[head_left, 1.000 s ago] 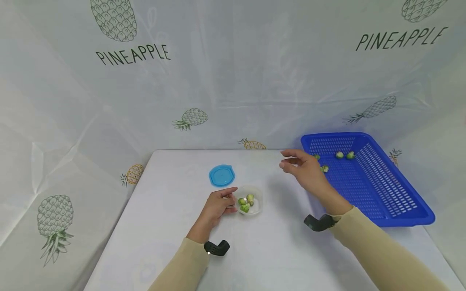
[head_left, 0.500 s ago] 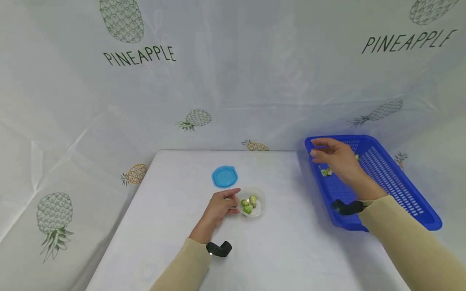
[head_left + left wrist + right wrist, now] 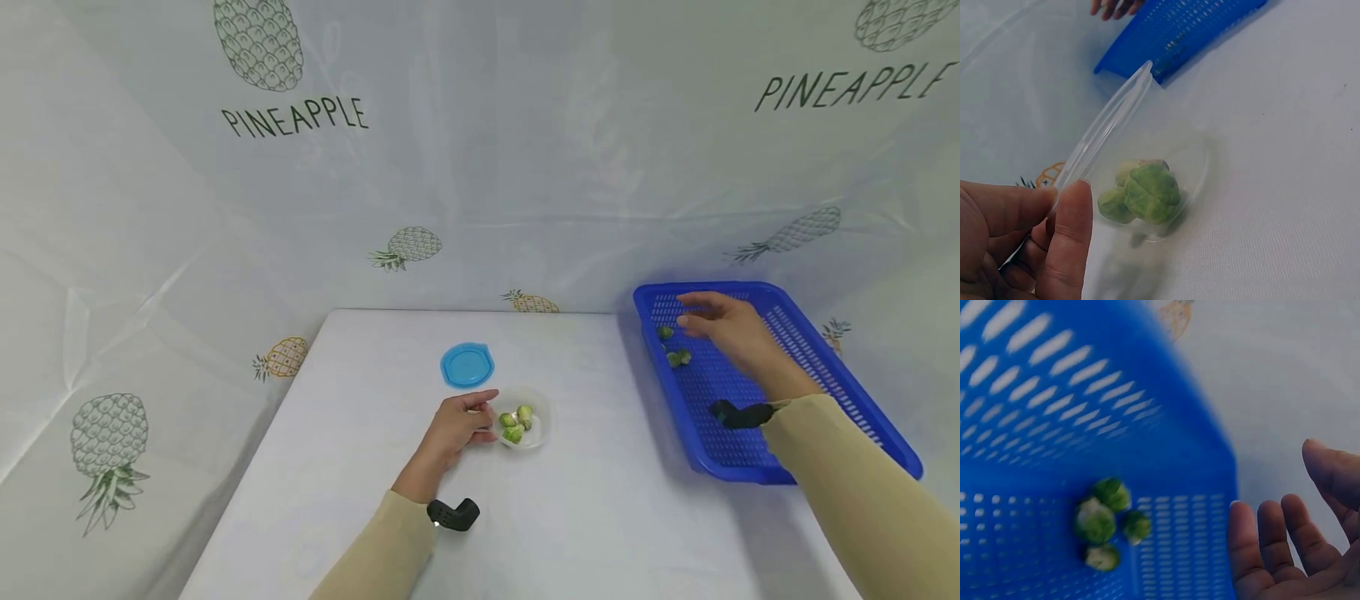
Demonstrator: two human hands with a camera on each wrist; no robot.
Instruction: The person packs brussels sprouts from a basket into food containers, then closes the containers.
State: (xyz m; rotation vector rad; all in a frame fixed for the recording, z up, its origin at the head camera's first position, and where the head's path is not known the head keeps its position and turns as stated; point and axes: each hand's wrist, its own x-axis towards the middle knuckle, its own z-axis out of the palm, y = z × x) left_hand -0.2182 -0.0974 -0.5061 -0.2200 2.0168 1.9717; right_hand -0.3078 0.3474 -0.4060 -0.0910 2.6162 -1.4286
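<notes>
My left hand pinches the rim of a small clear plastic container between thumb and fingers; the container stands on the table. Three Brussels sprouts lie in it. Over the blue perforated basket hovers my right hand, fingers spread loosely and holding nothing. Several Brussels sprouts rest in a corner of that basket, seen in the right wrist view away from the fingers. In the head view the hand and forearm hide part of the basket.
A light blue lid lies flat just behind the container. The white table runs back to a pineapple-printed sheet. On the right, the raised basket rim stands between the table's middle and the sprouts.
My right hand has moved right, from beside the basket's left edge to above its inside. The left hand keeps its hold on the container. The whole head view has shifted slightly.
</notes>
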